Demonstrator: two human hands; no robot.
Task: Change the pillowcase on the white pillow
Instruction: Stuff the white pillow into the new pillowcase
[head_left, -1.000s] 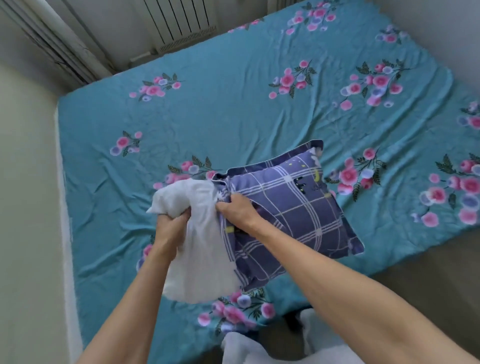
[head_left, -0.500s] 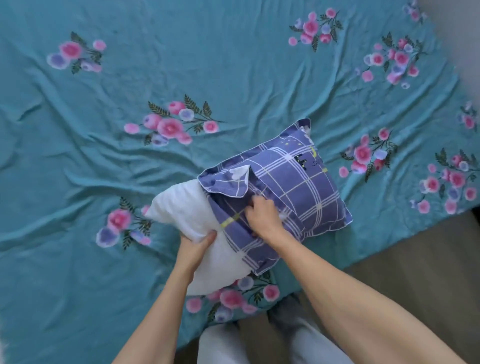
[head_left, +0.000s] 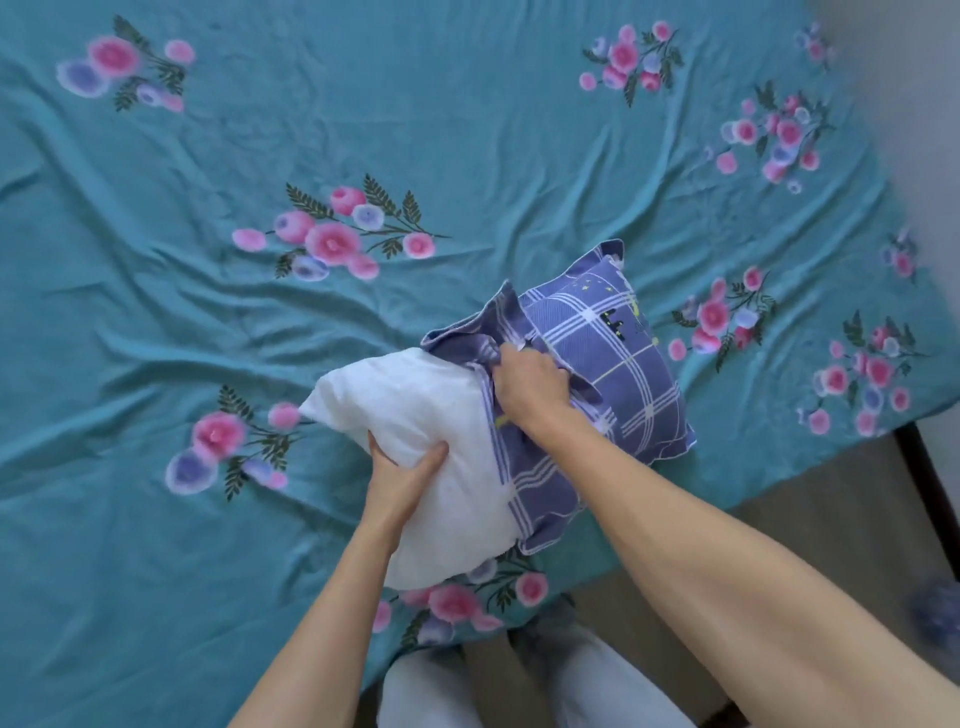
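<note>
White stuffed pillow (head_left: 415, 415) lies centre frame on teal floral bedsheet (head_left: 467, 130), half inside purple checked pillowcase (head_left: 613, 374). My left hand (head_left: 402, 467) clamps the pillow; right hand (head_left: 530, 387) bunches the case's opening. Next, probably work them apart.

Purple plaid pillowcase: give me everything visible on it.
The purple plaid pillowcase is soft cloth with white grid lines, a flanged border and small yellow and black prints. It lies on the teal floral bedsheet, covering half the white pillow. The right hand bunches its open edge; the left hand grips the pillow.
</note>
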